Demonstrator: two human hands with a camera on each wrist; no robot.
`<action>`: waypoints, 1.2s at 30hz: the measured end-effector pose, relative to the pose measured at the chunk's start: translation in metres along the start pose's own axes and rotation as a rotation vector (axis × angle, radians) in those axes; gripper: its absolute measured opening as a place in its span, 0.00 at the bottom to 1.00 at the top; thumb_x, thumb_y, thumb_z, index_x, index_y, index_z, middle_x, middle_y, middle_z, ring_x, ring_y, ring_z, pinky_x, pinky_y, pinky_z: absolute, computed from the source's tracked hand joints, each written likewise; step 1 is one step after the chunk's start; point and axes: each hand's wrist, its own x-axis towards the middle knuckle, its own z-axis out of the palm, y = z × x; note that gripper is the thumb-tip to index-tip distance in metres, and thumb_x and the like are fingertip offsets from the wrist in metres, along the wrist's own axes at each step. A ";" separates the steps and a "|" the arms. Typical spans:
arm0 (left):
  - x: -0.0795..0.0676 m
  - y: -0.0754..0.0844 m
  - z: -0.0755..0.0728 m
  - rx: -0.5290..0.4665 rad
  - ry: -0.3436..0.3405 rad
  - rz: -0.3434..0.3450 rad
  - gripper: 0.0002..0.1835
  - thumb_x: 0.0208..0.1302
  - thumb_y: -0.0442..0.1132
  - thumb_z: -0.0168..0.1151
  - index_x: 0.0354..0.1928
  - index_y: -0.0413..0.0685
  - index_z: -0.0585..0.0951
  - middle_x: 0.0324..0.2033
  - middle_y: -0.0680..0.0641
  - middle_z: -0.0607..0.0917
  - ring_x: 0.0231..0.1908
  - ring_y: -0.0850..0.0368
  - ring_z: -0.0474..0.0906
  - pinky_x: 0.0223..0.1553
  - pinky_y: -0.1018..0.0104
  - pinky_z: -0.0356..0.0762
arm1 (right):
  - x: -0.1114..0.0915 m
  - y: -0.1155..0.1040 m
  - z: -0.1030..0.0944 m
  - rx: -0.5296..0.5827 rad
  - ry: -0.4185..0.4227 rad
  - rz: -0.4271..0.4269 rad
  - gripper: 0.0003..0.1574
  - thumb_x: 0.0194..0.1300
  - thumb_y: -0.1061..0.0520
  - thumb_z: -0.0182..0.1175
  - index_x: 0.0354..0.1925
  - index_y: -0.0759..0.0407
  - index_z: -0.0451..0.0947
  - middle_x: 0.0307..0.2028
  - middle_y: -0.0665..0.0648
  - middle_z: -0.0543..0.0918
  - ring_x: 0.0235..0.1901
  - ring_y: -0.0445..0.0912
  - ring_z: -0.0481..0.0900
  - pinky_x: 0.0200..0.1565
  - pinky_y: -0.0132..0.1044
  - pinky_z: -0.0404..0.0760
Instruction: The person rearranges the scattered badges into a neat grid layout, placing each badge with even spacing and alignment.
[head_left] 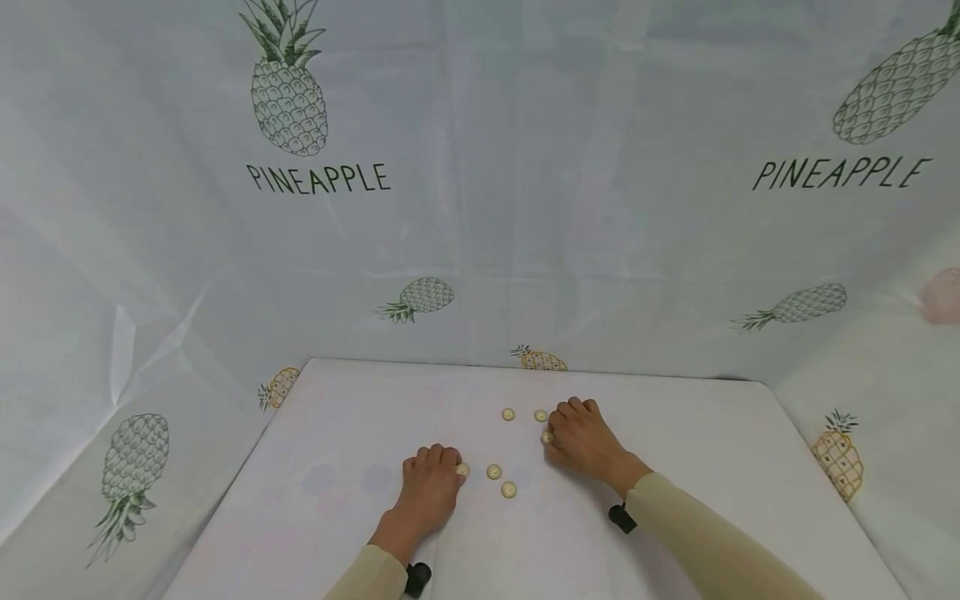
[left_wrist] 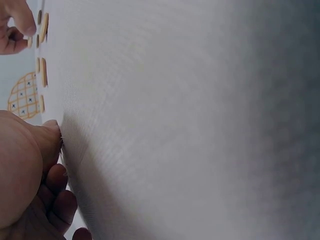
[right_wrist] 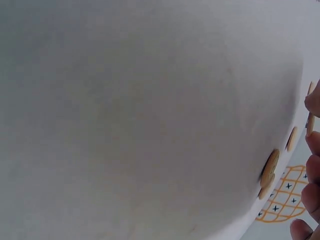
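Note:
Several round, pale wooden buttons lie on the white table. My right hand (head_left: 583, 437) pinches one button (head_left: 547, 437) between thumb and finger, and the right wrist view shows this button (right_wrist: 310, 122) tilted on edge. Lower and to the left, my left hand (head_left: 431, 485) has its fingers curled at another button (head_left: 462, 470), which shows at the thumb side. In the left wrist view the left thumb (left_wrist: 49, 131) comes down to the table surface and mostly hides that button. Two loose buttons (head_left: 494, 472) (head_left: 509, 489) lie just right of the left hand.
Farther back lie two more buttons, one (head_left: 508, 414) left of the other (head_left: 541, 415), which is close to the right hand. A white table (head_left: 360, 408) carries everything. Behind and beside it hangs a pineapple-print cloth (head_left: 525, 208). Dark wrist cameras (head_left: 622, 518) sit under the cuffs.

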 end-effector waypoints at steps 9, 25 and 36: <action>-0.001 -0.001 -0.001 -0.016 -0.001 0.001 0.12 0.73 0.42 0.68 0.49 0.46 0.77 0.39 0.50 0.75 0.42 0.52 0.68 0.49 0.46 0.69 | 0.007 -0.006 0.003 0.021 -0.044 0.027 0.13 0.65 0.47 0.70 0.35 0.53 0.79 0.33 0.50 0.77 0.38 0.48 0.69 0.49 0.50 0.70; 0.000 -0.004 0.008 -0.014 0.045 0.014 0.13 0.71 0.42 0.70 0.49 0.46 0.78 0.38 0.50 0.74 0.41 0.52 0.67 0.49 0.46 0.69 | 0.007 -0.005 0.005 0.030 -0.059 0.051 0.15 0.65 0.46 0.70 0.31 0.52 0.77 0.29 0.49 0.74 0.35 0.48 0.67 0.48 0.50 0.70; 0.000 -0.002 0.003 -0.012 0.005 0.007 0.12 0.72 0.43 0.69 0.49 0.47 0.77 0.38 0.50 0.74 0.41 0.52 0.67 0.48 0.46 0.69 | 0.006 -0.006 0.005 0.024 -0.040 0.037 0.15 0.65 0.46 0.69 0.31 0.52 0.76 0.30 0.49 0.75 0.36 0.48 0.68 0.48 0.50 0.70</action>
